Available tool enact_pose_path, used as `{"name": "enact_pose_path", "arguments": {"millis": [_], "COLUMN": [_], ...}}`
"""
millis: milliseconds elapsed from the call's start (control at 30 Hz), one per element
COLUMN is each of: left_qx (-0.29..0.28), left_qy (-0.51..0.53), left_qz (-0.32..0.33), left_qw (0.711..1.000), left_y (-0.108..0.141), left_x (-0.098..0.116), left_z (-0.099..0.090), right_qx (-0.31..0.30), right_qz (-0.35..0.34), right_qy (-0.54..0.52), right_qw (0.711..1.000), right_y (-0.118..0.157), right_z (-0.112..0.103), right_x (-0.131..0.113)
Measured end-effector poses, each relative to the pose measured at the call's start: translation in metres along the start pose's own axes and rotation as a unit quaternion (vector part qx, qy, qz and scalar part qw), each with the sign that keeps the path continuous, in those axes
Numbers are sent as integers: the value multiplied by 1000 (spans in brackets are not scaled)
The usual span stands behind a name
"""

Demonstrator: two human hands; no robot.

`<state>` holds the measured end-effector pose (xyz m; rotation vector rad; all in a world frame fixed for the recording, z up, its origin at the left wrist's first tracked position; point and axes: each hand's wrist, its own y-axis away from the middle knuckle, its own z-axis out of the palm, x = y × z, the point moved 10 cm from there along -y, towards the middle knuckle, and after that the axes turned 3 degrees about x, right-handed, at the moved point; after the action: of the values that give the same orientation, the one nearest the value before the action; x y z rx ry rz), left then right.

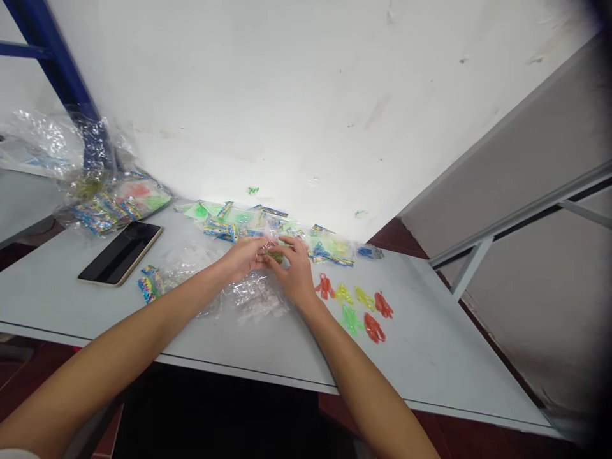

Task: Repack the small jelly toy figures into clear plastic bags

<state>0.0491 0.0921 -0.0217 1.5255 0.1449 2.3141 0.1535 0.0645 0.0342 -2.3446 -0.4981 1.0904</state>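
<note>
My left hand (pixel 243 258) and my right hand (pixel 294 271) meet above the white table (pixel 430 363), fingertips pinching a small green item in clear plastic (pixel 276 256) between them. Its exact shape is hidden by my fingers. Crumpled clear plastic wrappers (pixel 255 296) lie just below my hands. Right of my right hand, several translucent red, yellow and green jelly figures (pixel 356 306) are laid out in loose rows. Behind my hands sits a spread of colourful printed packets in clear bags (pixel 234 220).
A black smartphone (pixel 119 253) in a gold case lies at the table's left. Beyond it are a plastic-wrapped bundle of packets (pixel 115 204) and a blue metal frame (pixel 52 57). A white wall (pixel 287 95) rises behind the table; a grey metal rail (pixel 521 220) runs along the right.
</note>
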Motion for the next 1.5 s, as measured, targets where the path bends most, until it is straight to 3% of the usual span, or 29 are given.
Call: {"name": "enact_pose_path", "arguments": {"millis": [300, 600, 833, 1033, 1233, 1500], "left_qx": [33, -33, -30, -31, -40, -55], "left_qy": [51, 23, 15, -8, -39, -53], "left_qz": [21, 55, 58, 59, 76, 52], "left_qw": [998, 998, 998, 998, 996, 996], "left_y": [-5, -3, -5, -4, 2, 0], "left_x": [5, 9, 8, 7, 12, 7], "left_z": [-7, 2, -1, -1, 5, 7], "right_qx": [88, 89, 83, 97, 73, 62], "right_qz": [67, 86, 72, 79, 82, 64], "right_qy": [-22, -34, -93, -68, -78, -83], "right_qw": [994, 992, 990, 990, 991, 993], "right_y": [-1, 0, -4, -5, -7, -8], "right_z": [-25, -25, -30, -36, -30, -27], "right_x": [13, 17, 14, 16, 21, 18]}}
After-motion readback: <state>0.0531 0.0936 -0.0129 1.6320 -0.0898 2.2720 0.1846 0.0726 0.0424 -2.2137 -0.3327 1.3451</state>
